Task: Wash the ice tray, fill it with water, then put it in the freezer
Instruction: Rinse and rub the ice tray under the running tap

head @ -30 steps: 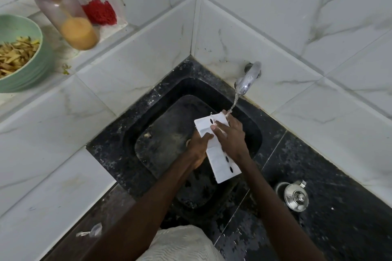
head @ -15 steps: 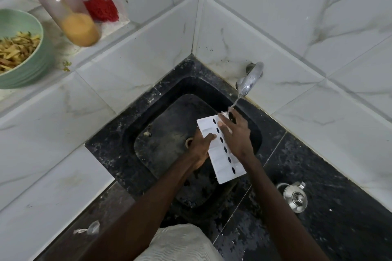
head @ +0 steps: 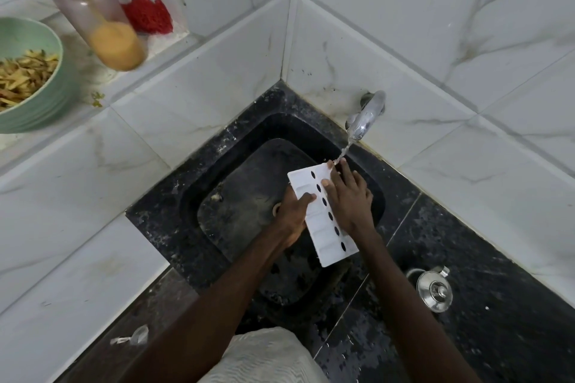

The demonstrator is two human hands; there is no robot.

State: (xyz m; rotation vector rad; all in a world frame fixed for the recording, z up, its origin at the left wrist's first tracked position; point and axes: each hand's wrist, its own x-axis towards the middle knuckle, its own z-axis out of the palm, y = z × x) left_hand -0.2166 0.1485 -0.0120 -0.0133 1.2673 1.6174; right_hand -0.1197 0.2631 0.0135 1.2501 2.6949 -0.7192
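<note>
While water runs from the tap, you work over the black sink set in the dark counter, with white tiled walls around it. Over the basin you hold the white ice tray, its far end under the stream. Your left hand grips its left edge, thumb curled on top. Your right hand lies flat on the tray's right side, fingers spread, not closed. Nearby sits a steel lid.

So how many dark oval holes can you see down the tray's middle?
6 on the tray: a row along its centre line, from near the tap end down to the near end. The right hand may hide more.
</note>
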